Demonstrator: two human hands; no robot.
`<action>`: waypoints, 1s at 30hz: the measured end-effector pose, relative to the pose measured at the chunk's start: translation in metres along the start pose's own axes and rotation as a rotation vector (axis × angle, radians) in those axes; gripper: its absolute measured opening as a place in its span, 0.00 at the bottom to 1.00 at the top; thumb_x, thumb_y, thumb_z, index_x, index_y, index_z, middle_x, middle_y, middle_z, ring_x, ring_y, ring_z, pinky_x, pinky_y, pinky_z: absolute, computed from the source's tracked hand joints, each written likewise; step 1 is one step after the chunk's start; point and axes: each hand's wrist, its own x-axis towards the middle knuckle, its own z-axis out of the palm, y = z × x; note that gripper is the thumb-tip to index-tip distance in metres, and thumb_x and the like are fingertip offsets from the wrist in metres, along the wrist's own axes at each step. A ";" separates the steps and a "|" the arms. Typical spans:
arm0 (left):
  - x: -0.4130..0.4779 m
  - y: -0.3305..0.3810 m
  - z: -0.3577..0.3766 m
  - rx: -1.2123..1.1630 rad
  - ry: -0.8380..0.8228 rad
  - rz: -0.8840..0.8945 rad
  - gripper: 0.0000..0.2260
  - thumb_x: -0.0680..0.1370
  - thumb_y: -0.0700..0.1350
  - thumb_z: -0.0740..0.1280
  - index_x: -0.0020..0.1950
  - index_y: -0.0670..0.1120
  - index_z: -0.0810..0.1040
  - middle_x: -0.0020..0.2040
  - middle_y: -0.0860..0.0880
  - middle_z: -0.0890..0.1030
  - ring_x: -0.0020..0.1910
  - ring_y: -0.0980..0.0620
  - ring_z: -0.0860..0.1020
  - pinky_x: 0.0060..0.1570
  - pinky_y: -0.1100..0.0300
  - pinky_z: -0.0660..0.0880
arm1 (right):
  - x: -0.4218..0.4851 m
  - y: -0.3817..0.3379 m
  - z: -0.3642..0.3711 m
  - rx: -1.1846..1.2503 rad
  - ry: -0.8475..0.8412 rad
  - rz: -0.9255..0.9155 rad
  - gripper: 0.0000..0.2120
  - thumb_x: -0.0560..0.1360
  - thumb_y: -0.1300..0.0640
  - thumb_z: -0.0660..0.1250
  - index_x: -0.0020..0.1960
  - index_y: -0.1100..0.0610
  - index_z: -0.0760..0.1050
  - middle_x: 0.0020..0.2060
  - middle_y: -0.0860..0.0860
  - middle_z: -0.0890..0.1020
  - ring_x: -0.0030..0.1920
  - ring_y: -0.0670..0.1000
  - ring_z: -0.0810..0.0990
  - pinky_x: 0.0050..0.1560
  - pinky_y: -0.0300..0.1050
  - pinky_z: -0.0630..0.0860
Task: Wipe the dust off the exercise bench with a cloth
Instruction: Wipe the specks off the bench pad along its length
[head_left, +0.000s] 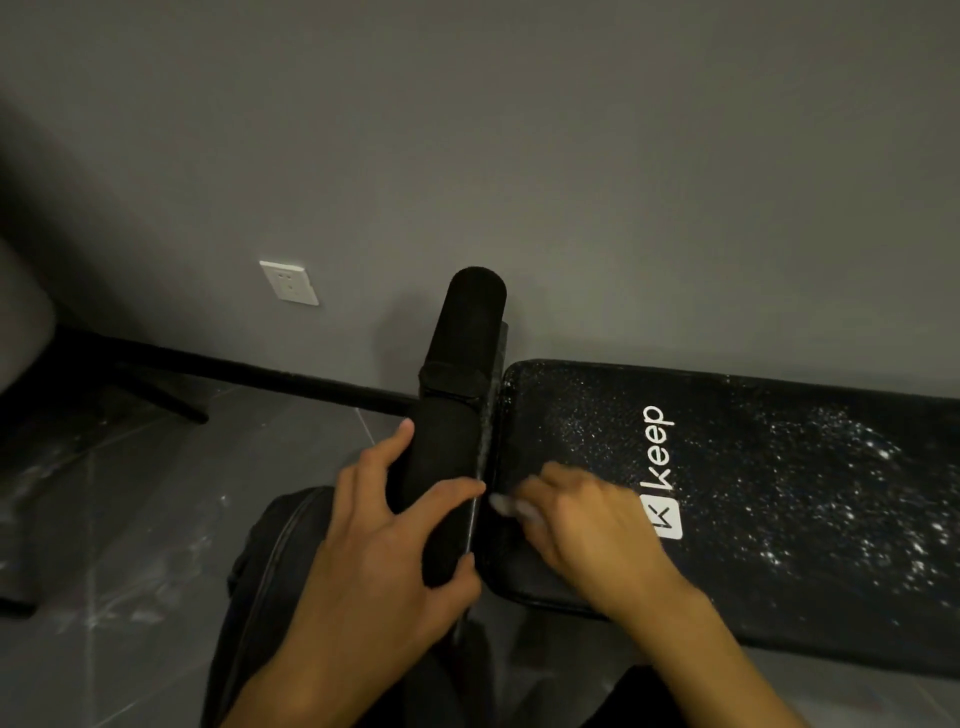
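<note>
Item: exercise bench (779, 493), black padded, lay low on the floor (130, 519) along a grey wall (571, 156), extending from frame centre to the right edge. Its pad carried a white "keep" logo (661, 467) and a scatter of white dust specks, thickest toward the right. A black foam roller (452, 441) stood crosswise at the pad's left end, just beside it. Left hand (384, 530): fingers and thumb curled round the near part of the roller, holding it. Right hand (587, 530): rested on the pad's left end beside the logo, fingers bent downward and blurred; a small pale patch (506, 505) showed at the fingertips, too smeared to tell whether it was cloth or whether the fingers gripped it. Also present: a white wall socket (289, 282) low on the wall, left of the roller; pale dusty streaks on the grey floor tiles.
</note>
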 end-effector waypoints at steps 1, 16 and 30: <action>0.000 0.001 0.001 0.011 0.002 0.001 0.26 0.68 0.54 0.75 0.64 0.67 0.74 0.78 0.51 0.59 0.74 0.46 0.62 0.62 0.53 0.69 | 0.009 0.002 0.002 -0.018 0.021 0.003 0.12 0.79 0.43 0.57 0.47 0.46 0.77 0.40 0.46 0.75 0.38 0.51 0.79 0.28 0.47 0.74; -0.002 0.004 0.004 0.007 0.050 -0.041 0.25 0.68 0.51 0.76 0.62 0.67 0.76 0.78 0.50 0.61 0.75 0.45 0.65 0.64 0.58 0.65 | 0.019 -0.017 0.007 -0.061 0.032 -0.008 0.08 0.68 0.51 0.75 0.42 0.49 0.76 0.35 0.47 0.76 0.32 0.51 0.79 0.24 0.43 0.67; -0.002 0.000 0.005 -0.077 0.059 -0.057 0.25 0.69 0.49 0.76 0.63 0.65 0.78 0.78 0.50 0.60 0.77 0.47 0.62 0.69 0.49 0.71 | 0.021 -0.031 0.009 -0.083 -0.067 -0.055 0.11 0.65 0.54 0.77 0.45 0.49 0.79 0.36 0.47 0.78 0.32 0.51 0.80 0.25 0.41 0.60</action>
